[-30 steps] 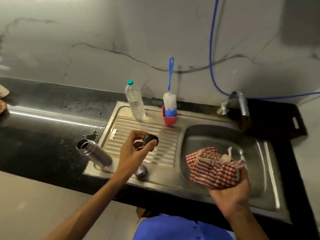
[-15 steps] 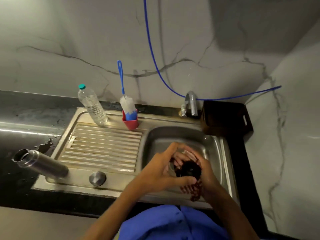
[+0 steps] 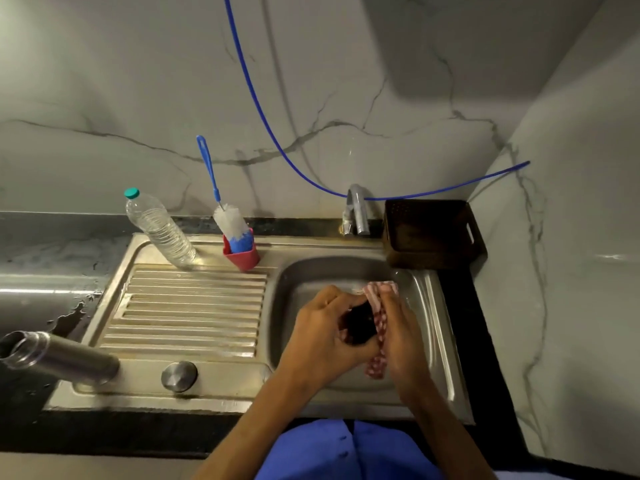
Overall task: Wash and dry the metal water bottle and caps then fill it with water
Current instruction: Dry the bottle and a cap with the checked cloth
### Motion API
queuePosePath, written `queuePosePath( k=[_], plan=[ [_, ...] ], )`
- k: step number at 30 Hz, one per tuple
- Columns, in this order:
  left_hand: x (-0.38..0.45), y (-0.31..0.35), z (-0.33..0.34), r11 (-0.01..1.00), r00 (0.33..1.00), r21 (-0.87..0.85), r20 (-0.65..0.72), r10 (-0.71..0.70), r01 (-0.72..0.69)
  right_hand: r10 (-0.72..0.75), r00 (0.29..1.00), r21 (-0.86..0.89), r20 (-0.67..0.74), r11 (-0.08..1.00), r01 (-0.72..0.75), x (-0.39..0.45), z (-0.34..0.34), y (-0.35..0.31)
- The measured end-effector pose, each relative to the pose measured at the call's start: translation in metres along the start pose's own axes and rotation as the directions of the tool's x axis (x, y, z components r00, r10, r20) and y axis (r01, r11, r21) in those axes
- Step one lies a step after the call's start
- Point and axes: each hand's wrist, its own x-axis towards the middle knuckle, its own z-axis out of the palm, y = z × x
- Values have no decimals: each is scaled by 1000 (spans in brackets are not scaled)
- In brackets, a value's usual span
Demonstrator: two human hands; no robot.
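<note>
Over the steel sink basin (image 3: 429,327), both hands met around a small dark cap (image 3: 360,323). The left hand (image 3: 322,337) had its fingers curled round the cap, thumb along the lower edge. The right hand (image 3: 398,334) pinched a red-and-white checked cloth (image 3: 379,327) against the cap's side, the soft fabric bunched above the knuckles and hanging in a narrow strip below the palm. The cap looked rounded and matte; motion blur hid finer detail.

The metal water bottle (image 3: 59,358) stood on the front left corner of the sink unit, a brushed cylinder with its open, ribbed neck leaning toward the left in the wide-angle view. Just beside it on the flat front rim sat a round, domed metal cap (image 3: 179,375). The ribbed draining board (image 3: 194,313) lay behind them, its ridges running side to side.

At the back edge stood a clear, ridged plastic bottle (image 3: 159,230) with a teal top, and near it a red cup (image 3: 244,258) holding a blue-handled bottle brush (image 3: 225,216) with white bristles. A curved metal tap (image 3: 356,209) rose behind the basin, a dark perforated basket (image 3: 433,233) to its right. A thin blue tube (image 3: 277,143) hung across the veined marble wall. Water spots glistened on the black counter (image 3: 41,306).
</note>
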Motion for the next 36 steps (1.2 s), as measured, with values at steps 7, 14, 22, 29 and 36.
queuePosePath(
  k=[7,14,22,29,36],
  plan=[
    [-10,-21,-31,-89,761,-955,281,-585,284,351,899,465,262,770,-436,9,-3,3],
    [-30,-24,0,956,965,-214,-129,-230,200,214,943,353,253,888,-296,1,28,9],
    [-6,-36,-17,979,944,-76,289,-160,189,69,996,-236,51,970,-55,12,23,26],
    [-1,-28,-28,467,869,-779,196,-454,419,300,953,431,48,854,-291,19,23,19],
    [-30,-48,-30,956,1000,293,-15,-5,9,305,929,261,210,898,-354,7,65,17]
  ],
)
